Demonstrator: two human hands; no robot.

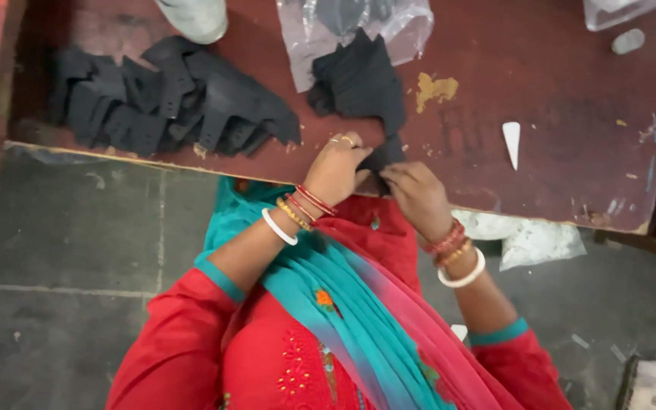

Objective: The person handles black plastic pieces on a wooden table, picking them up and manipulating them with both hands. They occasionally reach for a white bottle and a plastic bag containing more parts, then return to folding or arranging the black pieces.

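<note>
My left hand, with rings and bangles, and my right hand meet at the near edge of a dark red table. Both pinch the same small black cut piece of flat material. Just beyond it lies a small heap of similar black pieces, partly resting on a clear plastic bag. A bigger spread of black cut pieces covers the left part of the table. My red sleeves and teal scarf fill the lower part of the view.
A white wedge-shaped scrap lies on the table to the right. A white object sits at the far edge, a pale pebble-like bit and clear plastic at far right. Crumpled white bags lie on the grey floor.
</note>
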